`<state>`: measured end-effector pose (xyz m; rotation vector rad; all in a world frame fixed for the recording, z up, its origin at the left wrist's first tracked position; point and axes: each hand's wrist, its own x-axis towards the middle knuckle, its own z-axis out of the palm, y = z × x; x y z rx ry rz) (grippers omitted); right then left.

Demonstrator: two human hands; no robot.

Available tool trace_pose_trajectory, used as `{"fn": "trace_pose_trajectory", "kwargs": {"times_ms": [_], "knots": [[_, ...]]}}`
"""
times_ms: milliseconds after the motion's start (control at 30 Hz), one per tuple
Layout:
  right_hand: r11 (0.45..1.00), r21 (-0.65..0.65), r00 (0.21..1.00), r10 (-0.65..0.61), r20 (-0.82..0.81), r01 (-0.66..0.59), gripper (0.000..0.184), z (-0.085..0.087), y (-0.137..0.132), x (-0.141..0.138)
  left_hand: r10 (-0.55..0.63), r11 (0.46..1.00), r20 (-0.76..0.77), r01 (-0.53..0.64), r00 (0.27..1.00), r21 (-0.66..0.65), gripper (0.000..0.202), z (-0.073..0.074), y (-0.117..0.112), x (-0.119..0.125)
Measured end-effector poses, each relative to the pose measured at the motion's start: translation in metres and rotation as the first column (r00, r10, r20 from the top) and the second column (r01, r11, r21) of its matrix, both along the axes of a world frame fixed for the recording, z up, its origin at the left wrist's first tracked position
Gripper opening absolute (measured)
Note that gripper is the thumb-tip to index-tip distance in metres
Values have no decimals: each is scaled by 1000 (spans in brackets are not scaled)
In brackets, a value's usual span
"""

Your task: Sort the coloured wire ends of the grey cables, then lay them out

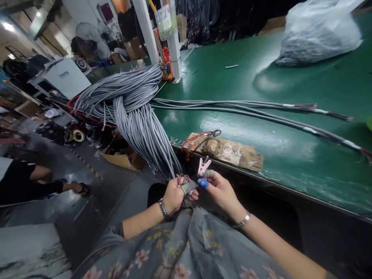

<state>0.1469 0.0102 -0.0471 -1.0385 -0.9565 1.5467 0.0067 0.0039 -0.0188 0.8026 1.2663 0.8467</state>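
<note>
My left hand (174, 196), with tape round a finger, is closed on the end of a grey cable; thin coloured wires (180, 179) stick out at the fist. My right hand (222, 192) is closed in a pinch close beside it, a blue wrap on the thumb tip and grey tape on another finger. What lies between those fingertips is too small to make out. A pink clip (203, 167) shows right at the taped finger; whether it is held I cannot tell. A thick bundle of grey cables (143, 127) hangs over the bench edge towards my left hand.
On the green bench (253, 80) lie several separate grey cables (230, 106) with stripped ends. A worn wooden block (234, 152) with red and black leads sits at the front edge. Behind are a white post (174, 44) and a plastic bag (320, 32). Another person's leg (48, 178) shows at left.
</note>
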Motion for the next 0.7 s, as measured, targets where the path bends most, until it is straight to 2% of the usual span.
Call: {"fn": "trace_pose_trajectory", "kwargs": {"times_ms": [100,167,233,333,400,567,700], "knots": [[999,-24,999,43,-17,-43,36,0,0,-2,-185,983,-37,184,982,-30,46,-1,0,-4],[997,-30,997,68,-28,-69,37,1,1,-2,-233,972,-42,232,972,-35,46,-3,1,-5],[997,-43,998,59,-38,-60,38,1,2,-1,-162,986,-10,162,987,-31,47,-4,1,-5],[995,-90,997,29,-76,-36,40,1,2,3,19,999,71,-16,997,-42,48,-3,1,-2],[991,-119,991,50,-121,-64,42,0,1,5,86,996,102,-82,991,-44,49,0,1,0],[971,-54,953,216,-213,-232,44,7,-3,0,67,998,99,-67,993,-6,49,2,1,2],[965,-48,938,238,-252,-257,37,13,-3,-8,19,1000,56,-19,998,-5,49,-1,-1,2]]}}
